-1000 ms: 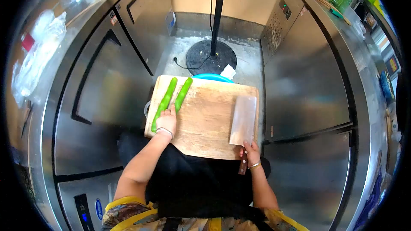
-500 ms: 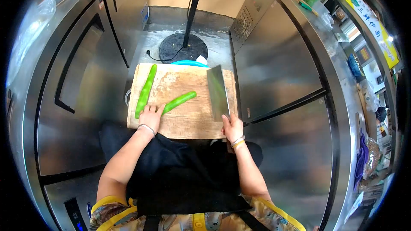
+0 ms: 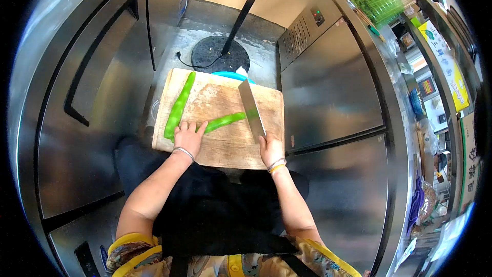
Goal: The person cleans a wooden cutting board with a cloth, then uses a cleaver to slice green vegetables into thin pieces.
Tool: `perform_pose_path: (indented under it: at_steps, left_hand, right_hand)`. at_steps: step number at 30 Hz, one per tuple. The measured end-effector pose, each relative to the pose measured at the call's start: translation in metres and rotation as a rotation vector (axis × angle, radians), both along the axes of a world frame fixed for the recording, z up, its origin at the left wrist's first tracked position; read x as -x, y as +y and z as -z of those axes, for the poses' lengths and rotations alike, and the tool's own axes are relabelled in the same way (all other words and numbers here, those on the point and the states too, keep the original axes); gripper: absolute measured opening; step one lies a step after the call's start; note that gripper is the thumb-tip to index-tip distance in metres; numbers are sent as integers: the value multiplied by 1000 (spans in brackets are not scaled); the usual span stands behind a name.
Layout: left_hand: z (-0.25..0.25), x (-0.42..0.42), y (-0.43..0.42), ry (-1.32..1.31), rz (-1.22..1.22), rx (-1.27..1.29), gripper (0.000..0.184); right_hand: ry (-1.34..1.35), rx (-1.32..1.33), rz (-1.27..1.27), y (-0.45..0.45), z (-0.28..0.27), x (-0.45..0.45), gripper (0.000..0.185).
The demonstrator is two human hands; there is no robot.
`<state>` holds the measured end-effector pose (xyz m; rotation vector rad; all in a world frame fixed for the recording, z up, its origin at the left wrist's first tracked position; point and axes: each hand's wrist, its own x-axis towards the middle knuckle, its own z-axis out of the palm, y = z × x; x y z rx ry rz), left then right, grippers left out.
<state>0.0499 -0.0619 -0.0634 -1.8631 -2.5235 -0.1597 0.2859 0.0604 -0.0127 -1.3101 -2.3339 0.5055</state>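
Note:
My left hand (image 3: 188,139) presses down on the near end of a long green pepper (image 3: 226,121), its fingers closed over it and hiding that end. The pepper slants up to the right across a wooden cutting board (image 3: 228,153). A second long green pepper (image 3: 180,105) lies lengthwise along the board's left side, just beyond my fingers. My right hand (image 3: 271,150) grips the handle of a cleaver (image 3: 251,109). Its broad blade stands on edge beside the far tip of the slanting pepper; whether they touch I cannot tell.
Behind the board is a blue basin rim (image 3: 233,75) and a black round stand base (image 3: 220,54) with a pole and cord. Steel cabinets (image 3: 333,87) close in on both sides. Skewers in green wrap (image 3: 379,1) sit on the right counter.
The cleaver has moved left, up to the far tip of the slanting pepper. My left hand stays on that pepper. The camera view has tilted slightly.

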Motion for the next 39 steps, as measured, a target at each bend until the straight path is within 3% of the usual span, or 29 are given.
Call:
perform_pose_path:
  at_steps: [8,14,20,23,24,26,27,29,30,32,35,36,37,38,39]
  left_hand:
    - [2,0,0,-28,10,-17,51]
    - [9,1,-1,17,33,-114,48]
    - [6,5,8,-28,66,-4,47]
    - [13,13,13,-66,83,-50,46]
    - [8,14,13,-56,88,-53,46]
    - [-6,12,14,-617,-40,92,39]
    - [-1,9,16,-611,-40,93,39]
    - [20,-1,25,-1170,-268,-102,63]
    - [25,-10,32,-1168,-262,-97,63]
    - [27,-35,47,-1307,-330,-480,82]
    - [-8,-48,64,-1446,-431,-359,87]
    - [11,-51,74,-1335,-443,-356,76]
    - [34,-45,87,-1333,-438,-344,76]
    - [58,-34,99,-1165,-334,-210,68]
    - [44,-32,102,-1148,-330,-93,58]
  right_hand:
    - [-175,25,-14,5,-7,2,20]
    - [-107,91,-49,16,4,0,18]
    - [-280,193,13,20,13,18,20]
    - [-102,184,-1,25,25,12,18]
    - [-27,2,-57,34,57,-2,19]
    - [42,100,36,35,80,-20,19]
    - [100,154,79,28,71,-22,19]
    - [223,254,169,13,53,-27,18]
    - [328,357,226,-1,22,-19,18]
    - [478,495,311,-16,-4,-15,17]
    - [445,475,293,-25,6,-24,16]
    - [448,481,301,-30,7,-25,16]
    - [481,531,288,-36,5,-24,16]
    - [511,581,278,-42,5,-25,16]
    - [512,588,295,-47,9,-30,16]
